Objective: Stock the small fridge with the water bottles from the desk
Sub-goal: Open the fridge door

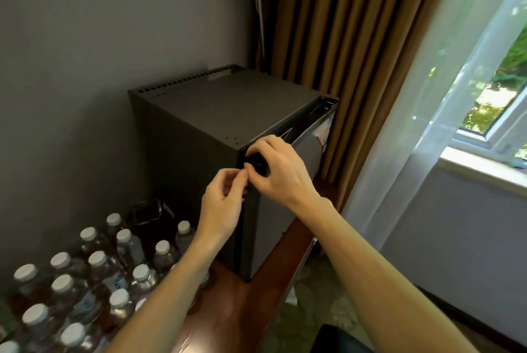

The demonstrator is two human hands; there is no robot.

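Stocking not begun: fridge [216, 124] door only cracked at the top, every bottle on the desk [228, 310].
Right hand [281, 172] closed around a dark knob [258, 165] at the door's top corner; left hand [224, 204] pinched just beside it, holding nothing visible. Capped water bottles [97, 275] clustered left of fridge; fridge inside hidden.

Two bare forearms reach in from the bottom edge, with no sleeves, watch, bracelets or rings visible on either, ending in a left hand [221, 207] and a right hand [281, 171] with short, unpainted fingernails.
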